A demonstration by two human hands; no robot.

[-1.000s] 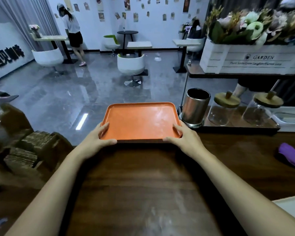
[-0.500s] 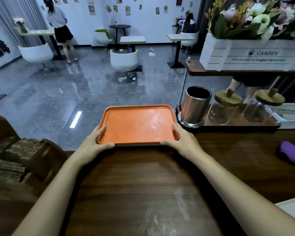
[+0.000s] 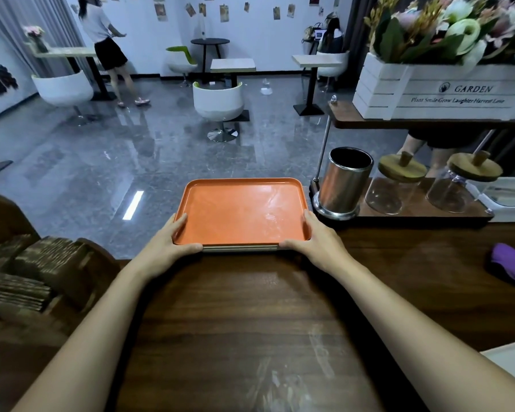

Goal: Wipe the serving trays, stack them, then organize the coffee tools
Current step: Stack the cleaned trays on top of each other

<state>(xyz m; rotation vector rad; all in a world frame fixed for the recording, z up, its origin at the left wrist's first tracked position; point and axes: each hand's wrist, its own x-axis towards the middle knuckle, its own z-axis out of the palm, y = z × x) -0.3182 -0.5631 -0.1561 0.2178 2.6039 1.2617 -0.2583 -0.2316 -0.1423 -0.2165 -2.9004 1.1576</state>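
One orange tray (image 3: 241, 212) tops the stack (image 3: 240, 248); white crate (image 3: 428, 93) holds flowers (image 3: 446, 28).

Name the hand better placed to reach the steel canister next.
Right. The right hand grips the orange tray at its right corner, beside the steel canister; the left hand holds the opposite corner.

Floor (image 3: 107, 162): polished grey stone, reflective, with one bright rectangular light reflection (image 3: 133, 201). Far wall (image 3: 250, 34): white, with small pictures (image 3: 224, 9) pinned in a loose row. A black skirting strip (image 3: 167, 75) runs along the wall base. Grey curtain (image 3: 12, 16) at far left. Seating: white tub chairs (image 3: 217, 102) on chrome pedestals, set beside pale square-top tables (image 3: 232, 64) on black posts. One round black table (image 3: 210, 41) stands near the wall. Foreground: dark wood-grain counter (image 3: 250, 322).
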